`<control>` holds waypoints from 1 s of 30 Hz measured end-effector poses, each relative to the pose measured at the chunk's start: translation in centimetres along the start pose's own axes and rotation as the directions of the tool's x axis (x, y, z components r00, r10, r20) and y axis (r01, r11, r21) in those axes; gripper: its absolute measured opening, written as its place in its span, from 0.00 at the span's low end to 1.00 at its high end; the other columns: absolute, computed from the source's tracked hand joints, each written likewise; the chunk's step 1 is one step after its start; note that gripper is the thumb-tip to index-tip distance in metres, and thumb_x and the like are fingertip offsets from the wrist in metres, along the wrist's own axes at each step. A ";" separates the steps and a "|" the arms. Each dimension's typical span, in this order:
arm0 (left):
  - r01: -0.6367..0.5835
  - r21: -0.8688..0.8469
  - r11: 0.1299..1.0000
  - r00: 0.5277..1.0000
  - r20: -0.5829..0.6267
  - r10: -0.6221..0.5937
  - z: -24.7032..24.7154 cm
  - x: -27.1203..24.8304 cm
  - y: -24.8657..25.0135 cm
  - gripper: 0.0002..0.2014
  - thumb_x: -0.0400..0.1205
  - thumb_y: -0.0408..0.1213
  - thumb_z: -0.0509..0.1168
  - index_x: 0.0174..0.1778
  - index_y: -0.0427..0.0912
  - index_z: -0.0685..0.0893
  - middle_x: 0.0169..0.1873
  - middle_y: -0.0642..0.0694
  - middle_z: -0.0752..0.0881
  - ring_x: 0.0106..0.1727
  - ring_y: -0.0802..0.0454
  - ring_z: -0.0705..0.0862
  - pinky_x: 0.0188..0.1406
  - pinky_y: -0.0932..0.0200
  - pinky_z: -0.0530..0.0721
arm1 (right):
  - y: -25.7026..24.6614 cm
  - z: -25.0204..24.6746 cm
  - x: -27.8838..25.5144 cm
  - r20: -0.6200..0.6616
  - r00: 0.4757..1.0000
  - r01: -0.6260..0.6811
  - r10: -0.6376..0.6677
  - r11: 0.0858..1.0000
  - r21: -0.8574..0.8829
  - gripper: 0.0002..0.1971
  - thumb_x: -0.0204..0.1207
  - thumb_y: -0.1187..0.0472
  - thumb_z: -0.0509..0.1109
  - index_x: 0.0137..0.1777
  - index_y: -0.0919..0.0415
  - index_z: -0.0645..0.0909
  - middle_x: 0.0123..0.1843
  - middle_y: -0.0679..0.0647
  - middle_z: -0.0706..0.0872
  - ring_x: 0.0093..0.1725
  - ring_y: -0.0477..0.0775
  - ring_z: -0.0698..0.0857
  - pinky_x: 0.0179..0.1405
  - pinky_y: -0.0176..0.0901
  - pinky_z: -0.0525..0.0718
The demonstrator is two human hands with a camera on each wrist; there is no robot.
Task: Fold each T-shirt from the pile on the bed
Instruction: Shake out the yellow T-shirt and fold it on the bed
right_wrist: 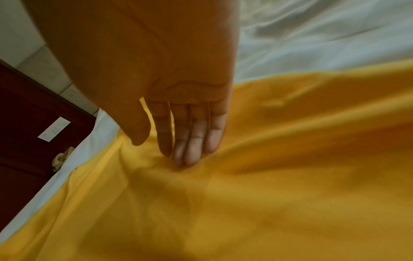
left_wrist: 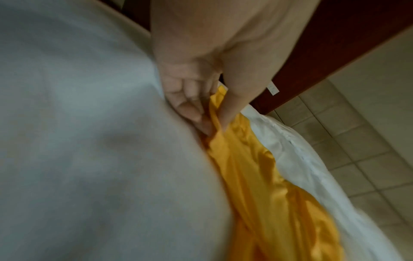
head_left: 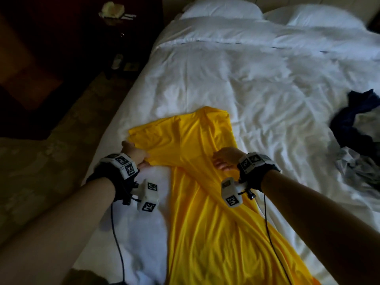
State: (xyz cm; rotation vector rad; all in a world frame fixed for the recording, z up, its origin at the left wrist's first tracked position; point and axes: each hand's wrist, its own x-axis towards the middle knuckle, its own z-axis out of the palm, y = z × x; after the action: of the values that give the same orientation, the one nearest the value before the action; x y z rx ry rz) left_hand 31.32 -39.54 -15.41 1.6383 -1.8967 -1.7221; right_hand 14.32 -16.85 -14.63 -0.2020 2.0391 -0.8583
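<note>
Yellow T-shirt, left hand pinching, wrist-view only

White-quilted bed (rumpled) under yellow T-shirt, dark clothes pile, two pillows.

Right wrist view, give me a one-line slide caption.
Right hand with straight fingers touching the glossy yellow T-shirt on the white bed.

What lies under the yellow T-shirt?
The white duvet shows all around the yellow T-shirt, so it lies on that. Anything else beneath is covered.
</note>
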 end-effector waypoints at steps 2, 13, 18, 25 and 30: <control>-0.025 0.067 0.997 1.000 -0.004 0.025 -0.4 -0.1 -0.5 0.26 0.74 0.21 0.71 0.67 0.31 0.73 0.53 0.28 0.84 0.30 0.42 0.86 0.23 0.53 0.87 | 0.8 -0.1 -0.6 0.020 1.000 -0.013 0.015 0.998 -0.068 0.17 0.86 0.56 0.57 0.36 0.61 0.74 0.34 0.54 0.78 0.30 0.51 0.75 0.34 0.41 0.75; -0.224 0.271 0.936 0.968 -0.046 0.245 2.2 -6.1 0.6 0.21 0.76 0.30 0.68 0.66 0.36 0.74 0.47 0.35 0.84 0.44 0.41 0.83 0.41 0.52 0.83 | 7.3 -2.9 -7.8 0.134 0.984 -0.023 0.116 0.836 -0.549 0.18 0.83 0.47 0.61 0.45 0.62 0.83 0.37 0.51 0.84 0.35 0.45 0.82 0.39 0.37 0.80; -0.336 0.264 0.904 0.942 0.091 0.324 5.2 -9.5 0.8 0.13 0.81 0.31 0.66 0.60 0.32 0.77 0.30 0.42 0.80 0.27 0.49 0.77 0.25 0.60 0.74 | 11.7 -4.2 -11.1 0.058 0.983 -0.108 0.172 0.810 -0.576 0.24 0.78 0.49 0.69 0.65 0.69 0.80 0.36 0.52 0.81 0.33 0.47 0.80 0.35 0.36 0.80; -0.423 0.232 0.876 0.900 0.220 0.376 8.6 -13.8 1.3 0.08 0.82 0.33 0.66 0.55 0.39 0.76 0.31 0.44 0.81 0.29 0.51 0.78 0.30 0.58 0.75 | 15.8 -5.4 -15.7 0.044 0.977 -0.137 0.209 0.772 -0.621 0.29 0.79 0.48 0.67 0.71 0.72 0.74 0.53 0.61 0.84 0.56 0.61 0.86 0.61 0.49 0.82; -0.459 0.241 0.855 0.879 0.265 0.397 10.1 -15.9 1.2 0.05 0.82 0.33 0.65 0.52 0.39 0.76 0.32 0.45 0.81 0.30 0.51 0.78 0.29 0.59 0.75 | 18.0 -4.9 -17.0 0.016 0.971 -0.191 0.240 0.808 -0.557 0.16 0.82 0.57 0.64 0.62 0.68 0.79 0.42 0.56 0.84 0.41 0.53 0.84 0.50 0.47 0.87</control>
State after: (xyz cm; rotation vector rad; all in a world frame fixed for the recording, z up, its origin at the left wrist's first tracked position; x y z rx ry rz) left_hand 30.48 -21.66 -9.40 1.0028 -2.4880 -1.5192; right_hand 23.67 6.53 -12.92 -0.3099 2.1327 -0.0935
